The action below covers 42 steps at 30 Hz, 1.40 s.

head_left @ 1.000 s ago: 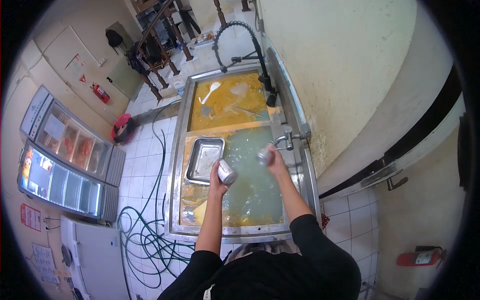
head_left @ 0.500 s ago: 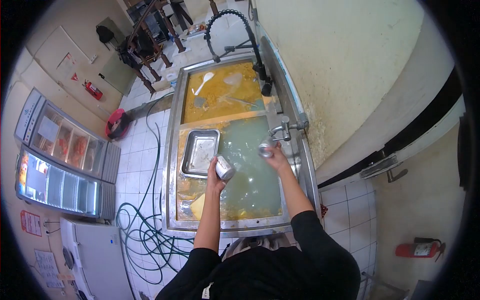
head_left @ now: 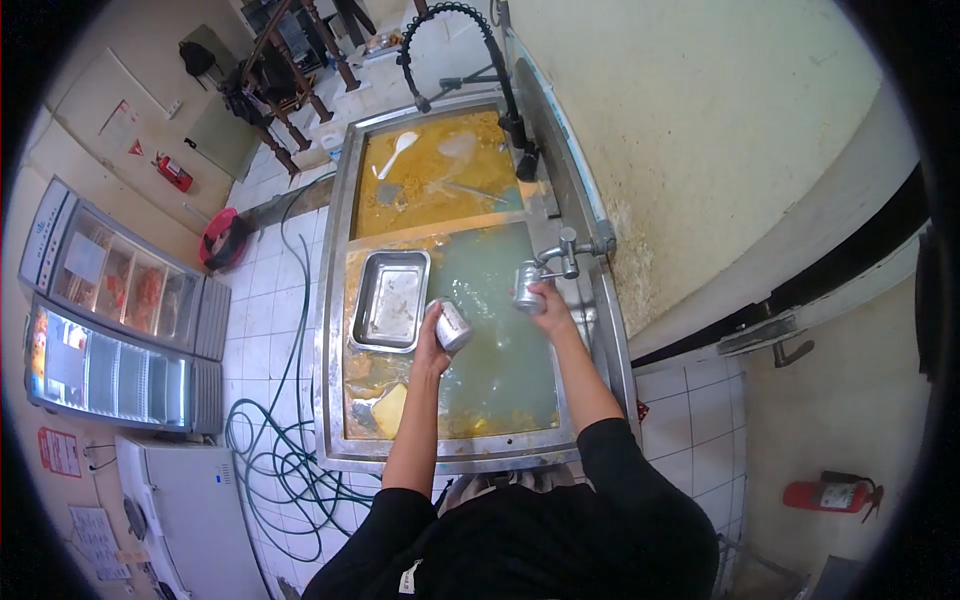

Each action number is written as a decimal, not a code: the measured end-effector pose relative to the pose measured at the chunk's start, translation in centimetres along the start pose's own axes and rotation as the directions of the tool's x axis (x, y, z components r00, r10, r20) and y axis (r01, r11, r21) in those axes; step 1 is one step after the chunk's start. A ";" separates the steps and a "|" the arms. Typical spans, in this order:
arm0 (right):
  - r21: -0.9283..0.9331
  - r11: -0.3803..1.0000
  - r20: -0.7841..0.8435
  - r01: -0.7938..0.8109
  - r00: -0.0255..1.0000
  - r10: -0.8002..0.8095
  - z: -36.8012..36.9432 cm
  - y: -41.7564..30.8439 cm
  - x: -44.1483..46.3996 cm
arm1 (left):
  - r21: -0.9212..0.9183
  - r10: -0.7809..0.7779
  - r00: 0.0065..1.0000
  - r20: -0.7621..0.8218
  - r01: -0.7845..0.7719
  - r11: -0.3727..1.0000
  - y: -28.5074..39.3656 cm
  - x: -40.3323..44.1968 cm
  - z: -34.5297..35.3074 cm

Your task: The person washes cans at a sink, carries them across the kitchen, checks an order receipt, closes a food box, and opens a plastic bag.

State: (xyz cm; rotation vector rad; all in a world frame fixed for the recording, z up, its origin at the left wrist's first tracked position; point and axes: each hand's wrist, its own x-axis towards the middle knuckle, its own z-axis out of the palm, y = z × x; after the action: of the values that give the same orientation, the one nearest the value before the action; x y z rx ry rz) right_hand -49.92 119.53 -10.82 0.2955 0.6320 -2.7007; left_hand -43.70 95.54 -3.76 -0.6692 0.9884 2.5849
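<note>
My left hand [head_left: 433, 345] is closed around a silvery-white can [head_left: 453, 326], tilted above the cloudy water near the tray. In my right hand [head_left: 552, 308] is another silver can [head_left: 525, 284], close to the metal faucet [head_left: 567, 252] at the right side of the sink [head_left: 325, 380]. Whether water runs from the spout cannot be made out. A rectangular steel tray [head_left: 424, 262] lies left of my hands in the front basin. Beside my left forearm is a yellow sponge-like piece [head_left: 390, 410].
Murky orange water fills the rear basin, with a white spoon [head_left: 398, 152] in it. A black spring-hose faucet [head_left: 510, 100] arches over the back. A green hose [head_left: 290, 450] is coiled on the floor to the left, near a glass-door fridge [head_left: 120, 310].
The can in my right hand has turned from pointing its end toward me to standing more upright by the faucet. My left hand keeps its can. The view has shifted slightly.
</note>
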 end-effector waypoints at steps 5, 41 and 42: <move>-0.022 0.997 -0.001 0.073 0.997 -0.073 -0.4 0.0 0.0 | 0.049 -0.030 0.998 0.049 0.027 0.998 -0.4 0.1 2.9; 0.066 0.995 0.063 -0.072 0.996 0.067 0.7 -1.2 0.6 | -0.341 0.257 0.955 -0.150 -0.294 0.893 -1.6 -22.6 -10.6; 0.222 0.961 0.051 -0.162 0.987 0.155 0.9 -1.5 0.9 | -0.332 0.261 0.955 -0.141 -0.294 0.896 -1.5 -22.6 -10.4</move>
State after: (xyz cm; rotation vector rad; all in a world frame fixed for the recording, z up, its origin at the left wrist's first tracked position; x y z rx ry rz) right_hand -51.41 120.14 -9.69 0.3428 0.2769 -2.6167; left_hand -20.58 87.15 0.33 -0.7917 0.6933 3.0508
